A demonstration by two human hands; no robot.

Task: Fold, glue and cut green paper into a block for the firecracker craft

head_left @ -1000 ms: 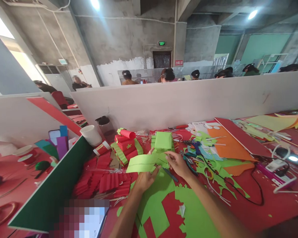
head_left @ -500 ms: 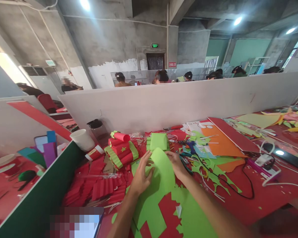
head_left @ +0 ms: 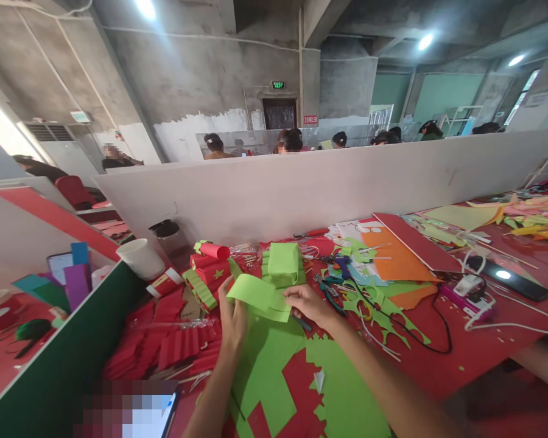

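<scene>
A curved strip of light green paper point(head_left: 260, 296) is held up between my two hands. My left hand point(head_left: 232, 316) grips its left end, where the strip bends over. With thumb and fingers together, my right hand point(head_left: 308, 303) pinches the right end. Below lie cut green sheets point(head_left: 267, 359) with jagged edges. Just beyond the strip stands a green paper-wrapped block point(head_left: 283, 261). To its left is a bundle of red paper rolls point(head_left: 214, 274) with green bands and a star.
Folded red paper pieces point(head_left: 164, 344) lie at the left by a green divider point(head_left: 68, 359). Pliers point(head_left: 331, 298), a glue gun point(head_left: 344, 267), green offcuts point(head_left: 383, 310) and a purple power strip point(head_left: 466, 301) are on the right. A white partition point(head_left: 301, 182) crosses behind.
The green strip has turned from pointing away to lying crosswise, bent between both hands. My left hand has moved left and now grips its end; my right hand has shifted slightly left and nearer.
</scene>
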